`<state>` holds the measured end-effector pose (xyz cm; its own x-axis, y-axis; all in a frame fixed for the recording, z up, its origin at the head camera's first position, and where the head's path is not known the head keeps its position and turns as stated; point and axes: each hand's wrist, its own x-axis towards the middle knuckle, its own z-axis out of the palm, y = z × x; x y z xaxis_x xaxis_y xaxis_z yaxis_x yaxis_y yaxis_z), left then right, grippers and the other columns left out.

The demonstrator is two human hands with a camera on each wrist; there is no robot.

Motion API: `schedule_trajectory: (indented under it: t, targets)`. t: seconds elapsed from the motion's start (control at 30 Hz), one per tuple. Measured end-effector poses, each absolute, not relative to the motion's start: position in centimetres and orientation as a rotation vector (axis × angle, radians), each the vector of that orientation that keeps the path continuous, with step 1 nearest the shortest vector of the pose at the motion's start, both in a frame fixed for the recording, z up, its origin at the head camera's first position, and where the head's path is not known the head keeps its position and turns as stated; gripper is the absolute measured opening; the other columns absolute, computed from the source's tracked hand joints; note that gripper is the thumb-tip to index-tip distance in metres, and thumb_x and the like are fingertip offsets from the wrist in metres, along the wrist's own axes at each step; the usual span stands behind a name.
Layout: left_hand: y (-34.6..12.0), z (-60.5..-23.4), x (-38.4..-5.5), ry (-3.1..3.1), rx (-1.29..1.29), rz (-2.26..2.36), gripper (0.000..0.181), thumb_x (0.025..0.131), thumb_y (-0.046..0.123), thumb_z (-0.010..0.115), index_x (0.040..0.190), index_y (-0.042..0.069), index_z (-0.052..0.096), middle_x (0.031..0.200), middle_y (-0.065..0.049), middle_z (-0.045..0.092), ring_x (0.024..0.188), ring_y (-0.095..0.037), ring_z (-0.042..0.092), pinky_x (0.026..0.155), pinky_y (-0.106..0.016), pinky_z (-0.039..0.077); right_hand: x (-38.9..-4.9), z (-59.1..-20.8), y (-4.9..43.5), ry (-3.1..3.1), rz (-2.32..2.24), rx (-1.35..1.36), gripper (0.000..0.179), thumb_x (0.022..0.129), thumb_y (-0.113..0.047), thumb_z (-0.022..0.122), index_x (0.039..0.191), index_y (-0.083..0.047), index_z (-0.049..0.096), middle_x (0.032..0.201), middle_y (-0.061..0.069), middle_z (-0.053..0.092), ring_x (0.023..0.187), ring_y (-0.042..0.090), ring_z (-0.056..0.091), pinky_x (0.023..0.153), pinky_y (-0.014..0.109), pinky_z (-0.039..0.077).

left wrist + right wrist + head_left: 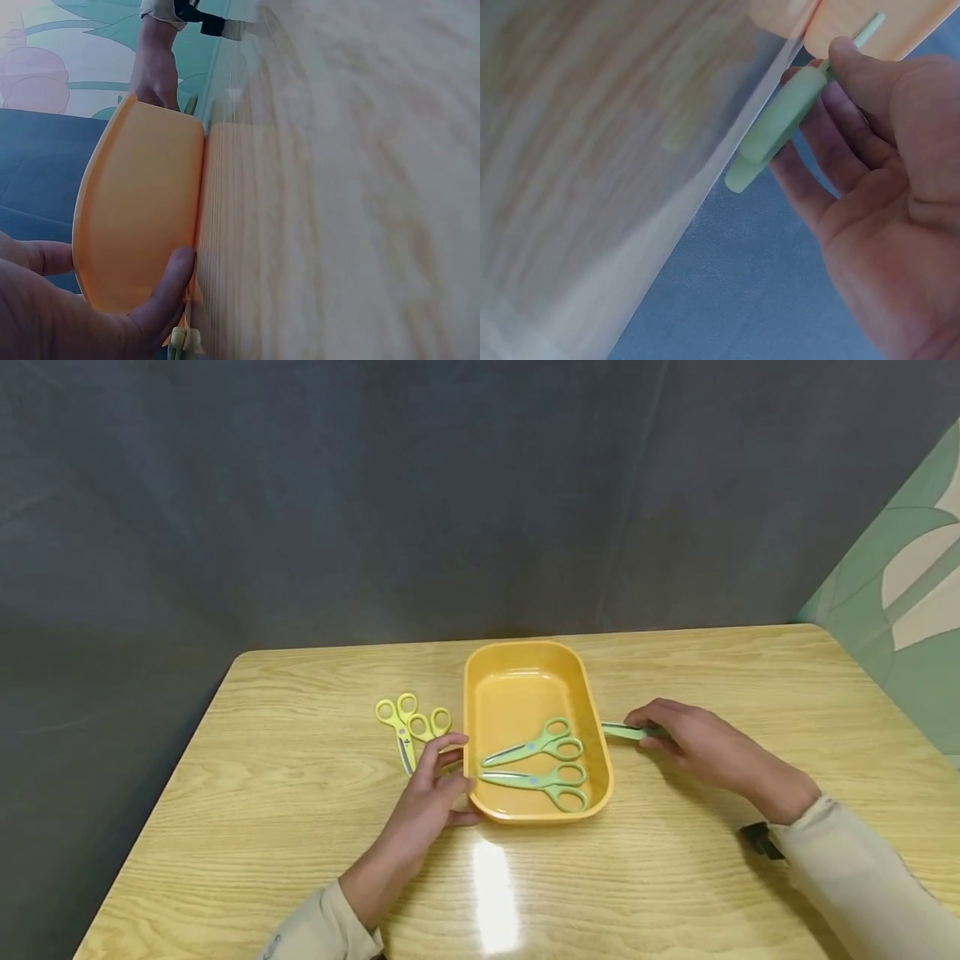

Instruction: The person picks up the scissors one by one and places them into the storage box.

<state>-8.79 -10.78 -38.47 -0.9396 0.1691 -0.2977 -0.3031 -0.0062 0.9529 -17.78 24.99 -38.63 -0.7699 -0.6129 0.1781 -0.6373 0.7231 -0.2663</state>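
An orange-yellow plastic tray (517, 693) stands on the table, with two green-handled scissors inside: the upper pair (547, 746) and the lower pair (540, 781). My left hand (420, 797) holds the tray by its left side; in the left wrist view, a digit presses the outer wall low down and another lies at the rim. Just right of the tray, my right hand (705, 750) pinches a third pair of green scissors (784, 116) between thumb and fingers, the tip pointing toward the tray wall. The fingers partly hide these scissors in the head view.
To the left of the tray lie two pairs of yellow scissors: one pair (405, 743) and another pair (431, 724) partly covered by my left hand. The wood-grain table (300, 827) ends at a dark curtain (450, 527) behind. A green patterned wall (915, 610) rises at the right.
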Motion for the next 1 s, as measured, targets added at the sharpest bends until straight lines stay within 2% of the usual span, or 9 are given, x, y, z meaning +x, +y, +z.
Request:
schedule_trajectory:
  t: [0.23, 0.47, 0.67, 1.0]
  targets:
    - [-10.88, -38.64, -8.36, 1.923, -0.122, 2.006, 0.052, 0.097, 0.013, 0.053, 0.145, 0.023, 0.035, 0.153, -0.011, 0.032, 0.124, -0.030, 0.056, 0.083, -0.040, 0.059, -17.43, -38.93, 25.09, -2.837, 0.503, 1.052, 0.031, 0.084, -0.005, 0.077, 0.111, -0.016, 0.067, 0.097, -0.010, 0.066, 0.084, 0.002, 0.057, 0.072, 0.028, 0.054]
    - [-11.06, -38.51, -8.56, 1.932, -0.114, 2.015, 0.053, 0.097, 0.015, 0.054, 0.145, 0.023, 0.035, 0.153, -0.012, 0.032, 0.124, -0.029, 0.056, 0.082, -0.039, 0.059, -17.72, -38.85, 24.79, -2.816, 0.503, 1.050, 0.033, 0.086, -0.006, 0.075, 0.117, -0.013, 0.067, 0.101, -0.007, 0.067, 0.087, 0.004, 0.059, 0.075, 0.031, 0.055]
    - [-10.81, -38.53, -8.58, 1.937, -0.109, 2.008, 0.053, 0.097, 0.012, 0.053, 0.145, 0.021, 0.035, 0.152, -0.012, 0.033, 0.128, -0.031, 0.053, 0.082, -0.040, 0.059, -17.30, -38.85, 25.18, -2.783, 0.528, 1.053, 0.040, 0.085, -0.005, 0.075, 0.123, -0.014, 0.067, 0.102, -0.007, 0.067, 0.086, 0.003, 0.059, 0.072, 0.029, 0.054]
    - [-10.76, -38.45, -8.70, 1.979, -0.123, 2.012, 0.052, 0.095, 0.011, 0.054, 0.144, 0.022, 0.038, 0.150, -0.013, 0.037, 0.125, -0.030, 0.055, 0.083, -0.039, 0.058, -16.95, -38.98, 25.44, -2.754, 0.530, 1.097, 0.041, 0.084, -0.004, 0.076, 0.123, -0.013, 0.068, 0.101, -0.008, 0.066, 0.083, -0.001, 0.054, 0.067, 0.024, 0.051]
